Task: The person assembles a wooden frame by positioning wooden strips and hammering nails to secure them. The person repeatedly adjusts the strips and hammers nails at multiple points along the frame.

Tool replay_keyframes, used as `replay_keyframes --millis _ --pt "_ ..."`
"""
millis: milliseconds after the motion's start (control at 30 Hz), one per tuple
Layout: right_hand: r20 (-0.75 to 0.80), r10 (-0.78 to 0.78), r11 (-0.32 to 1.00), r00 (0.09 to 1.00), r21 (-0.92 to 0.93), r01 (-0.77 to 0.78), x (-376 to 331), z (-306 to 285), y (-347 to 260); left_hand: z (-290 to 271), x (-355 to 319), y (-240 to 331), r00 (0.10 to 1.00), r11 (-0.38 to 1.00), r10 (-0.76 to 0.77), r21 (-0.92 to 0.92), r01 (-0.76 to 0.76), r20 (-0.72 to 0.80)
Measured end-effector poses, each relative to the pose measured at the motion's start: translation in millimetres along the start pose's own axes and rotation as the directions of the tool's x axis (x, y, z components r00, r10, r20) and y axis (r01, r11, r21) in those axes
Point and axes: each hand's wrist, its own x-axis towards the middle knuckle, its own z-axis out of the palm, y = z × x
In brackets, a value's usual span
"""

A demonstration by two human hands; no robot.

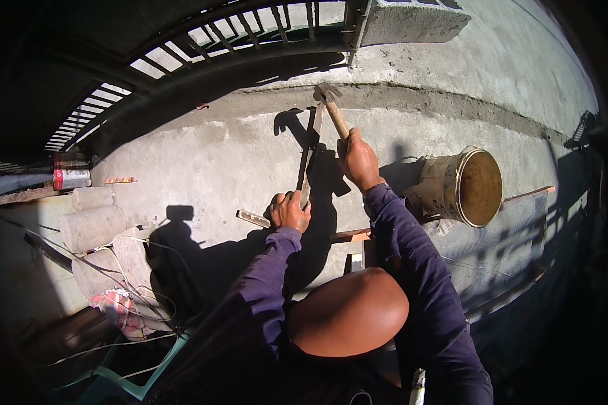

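Observation:
My right hand [360,162] is wrapped round the wooden handle of a claw hammer [338,120], which points away from me. The hammer's metal head is at the far end of a narrow wooden strip [318,120]; whether they touch I cannot tell. Closed on the strip's near end is my left hand [290,212], low over the grey concrete floor [230,148]. Beside that hand lies a short piece of wood [252,218]. Dark shadows of the hammer and my arms fall across the concrete.
A dirty bucket [446,185] lies on its side at right. Far off stand a barred metal gate [203,50] and a concrete block [412,25]. Leftward are a paint can [71,174], concrete cylinders [93,228], loose cables [125,270] and a teal plastic frame [162,368].

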Motion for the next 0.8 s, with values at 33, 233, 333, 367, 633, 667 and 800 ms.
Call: replay_keyframes --millis 33,233,333,367,633,667,800 --pt "0.005 -0.024 0.999 1.000 -0.027 0.024 0.3 0.2 -0.3 0.5 0.4 0.5 1.000 1.000 -0.001 -0.007 0.001 0.004" --pt "0.041 0.045 0.999 0.998 -0.018 -0.044 0.7 -3.5 -4.9 4.9 -4.6 -2.6 0.999 1.000 0.019 0.018 -0.018 -0.044" --pt "-0.074 -0.016 1.000 0.997 -0.026 0.014 2.6 -3.2 -4.3 9.7 -0.1 -7.4 1.000 1.000 -0.004 0.010 0.004 -0.015" --pt "-0.073 -0.017 0.999 0.997 -0.033 0.015 3.9 -3.3 -3.4 12.3 -0.4 -8.1 0.998 1.000 0.009 -0.013 -0.010 -0.063" --pt "-0.026 0.028 0.999 0.999 -0.039 -0.029 1.7 -16.5 -7.9 17.8 4.2 -14.4 0.999 0.997 0.029 0.067 -0.026 -0.034" --pt "0.011 0.067 0.998 0.998 -0.012 -0.067 -5.2 -21.9 -7.2 17.3 4.6 -13.1 0.997 0.998 0.039 0.058 -0.035 -0.067" --pt "-0.003 0.218 0.952 0.976 0.220 -0.212 -83.3 -38.7 -0.3 12.1 0.2 -8.6 0.986 0.992 0.103 0.083 -0.093 -0.129"
